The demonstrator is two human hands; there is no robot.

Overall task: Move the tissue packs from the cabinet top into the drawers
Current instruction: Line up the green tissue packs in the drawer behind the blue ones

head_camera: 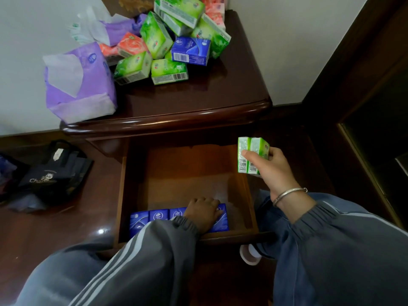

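- Just above the right wall of the drawer (pixel 187 173), the right hand (pixel 273 171) holds two green tissue packs (pixel 252 155) side by side. Its grip is clamped on the pair, with the thumb across the near face and the fingers behind.
- The pair stands upright in the grip. Its long axis runs up and away from the person, and the barcodes are at the lower end.
- Left of the grip and below it, the drawer stands pulled out, with bare wooden floor across its middle and back.
- Further left and nearer the person, a row of blue packs (pixel 154 217) stands along the drawer's front wall. The left hand (pixel 204 212) lies on the rightmost one with its fingers bent over the far edge. Whether it grips or only presses cannot be told.
- The coming move likely takes the green pair leftward and down onto the bare floor behind the blue row. The right hand is the nearer one.
- Beyond the grip, up and to the left, the cabinet top (pixel 187 100) bears a pile of small packs (pixel 176 40) in green, blue and coral. Opened purple tissue packs (pixel 81 85) sit at its left edge, so much of the task seems to remain.
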